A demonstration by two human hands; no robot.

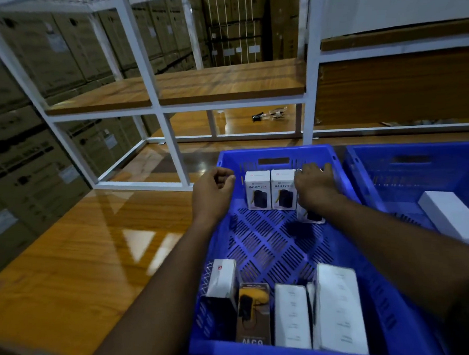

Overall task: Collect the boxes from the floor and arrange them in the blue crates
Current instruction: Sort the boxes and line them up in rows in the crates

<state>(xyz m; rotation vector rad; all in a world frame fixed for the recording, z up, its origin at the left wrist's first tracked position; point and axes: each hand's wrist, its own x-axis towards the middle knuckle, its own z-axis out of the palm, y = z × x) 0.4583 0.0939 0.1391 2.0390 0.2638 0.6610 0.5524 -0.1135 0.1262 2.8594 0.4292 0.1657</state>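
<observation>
A blue crate point(276, 154) stands on the glossy floor in front of me. Two white boxes point(257, 192) marked HALLEY stand upright side by side against its far wall. My right hand point(314, 183) grips a third white box point(311, 215) from above, just right of that pair; most of this box is hidden under the hand. My left hand point(214, 188) hovers over the crate's left rim with loosely curled fingers, holding nothing. At the near wall stand a white and black box point(222, 283), a yellow and black box point(252, 313) and two white boxes point(337, 308).
A second blue crate point(413, 152) sits to the right with a white box point(455, 221) in it. A white metal rack point(169, 110) with wooden shelves stands ahead. Stacked cardboard cartons point(21, 163) line the left side. Glossy wooden floor point(95, 254) lies left of the crate.
</observation>
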